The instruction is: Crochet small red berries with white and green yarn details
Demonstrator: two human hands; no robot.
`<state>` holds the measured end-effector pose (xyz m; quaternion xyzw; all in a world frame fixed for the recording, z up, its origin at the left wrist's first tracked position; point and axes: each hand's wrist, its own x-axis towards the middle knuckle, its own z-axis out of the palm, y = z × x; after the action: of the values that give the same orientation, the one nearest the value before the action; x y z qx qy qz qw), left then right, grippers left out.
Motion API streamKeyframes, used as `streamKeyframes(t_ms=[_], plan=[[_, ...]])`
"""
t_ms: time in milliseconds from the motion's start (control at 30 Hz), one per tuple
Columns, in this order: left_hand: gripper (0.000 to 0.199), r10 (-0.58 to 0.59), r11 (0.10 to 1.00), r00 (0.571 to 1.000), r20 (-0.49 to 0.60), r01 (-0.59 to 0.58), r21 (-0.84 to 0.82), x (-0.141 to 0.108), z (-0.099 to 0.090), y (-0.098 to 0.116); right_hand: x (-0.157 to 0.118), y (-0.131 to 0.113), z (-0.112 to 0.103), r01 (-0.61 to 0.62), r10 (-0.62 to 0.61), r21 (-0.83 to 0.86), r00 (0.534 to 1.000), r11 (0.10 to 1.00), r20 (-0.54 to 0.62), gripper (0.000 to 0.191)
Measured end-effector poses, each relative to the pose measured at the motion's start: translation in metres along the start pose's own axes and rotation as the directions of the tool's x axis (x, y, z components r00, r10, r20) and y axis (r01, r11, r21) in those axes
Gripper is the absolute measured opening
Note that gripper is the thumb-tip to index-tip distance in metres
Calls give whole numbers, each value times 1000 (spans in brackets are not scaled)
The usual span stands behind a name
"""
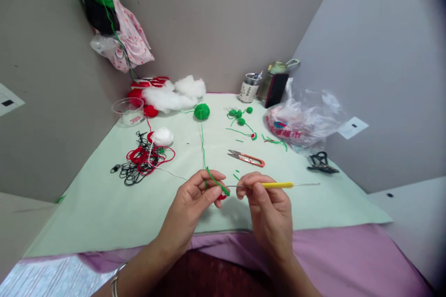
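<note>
My left hand (195, 199) pinches a small crochet piece (223, 195) in red, white and green, partly covered by the fingers. Green yarn (203, 144) runs from that hand up to a green yarn ball (201, 112). My right hand (266, 206) grips a crochet hook (277, 185) by its yellow handle. The hook's thin metal shaft points left and reaches the piece; its tip is hard to make out there. White yarn from a white ball (163, 137) also leads toward my left hand. Orange-handled thread snips (246, 158) lie beyond my hands.
Tangled red and black yarn (139, 160) lies left, near a clear tub (128, 111) and white stuffing (174, 95). Small green crocheted pieces (240, 114) sit at the back. A plastic bag (303, 118), a black claw clip (322, 162), a phone (277, 90) and a pen can (249, 88) stand right.
</note>
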<state>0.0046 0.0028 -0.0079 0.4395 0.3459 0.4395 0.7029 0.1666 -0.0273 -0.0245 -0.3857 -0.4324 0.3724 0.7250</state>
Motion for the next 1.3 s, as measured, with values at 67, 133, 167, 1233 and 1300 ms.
streamKeyframes(t_ms=[67,133,167,1233,1300], plan=[[20,8,1000,1000,-4,-8,5,0,0,0,0,0,0,4,-4,-1,1000,1000,-1,16],[19,8,1000,1000,-4,-8,8,0,0,0,0,0,0,5,-5,2,1000,1000,5,17],[19,8,1000,1000,-4,-8,6,0,1,0,0,0,1,3,-3,9,1000,1000,12,16],[14,34,999,999,-8,-34,12,-3,7,0,-18,-5,3,358,-314,-332,932,872,181,27],[22,1,997,1000,-3,-1,-76,-3,9,-1,-19,-4,4,406,-361,-363,914,839,187,31]])
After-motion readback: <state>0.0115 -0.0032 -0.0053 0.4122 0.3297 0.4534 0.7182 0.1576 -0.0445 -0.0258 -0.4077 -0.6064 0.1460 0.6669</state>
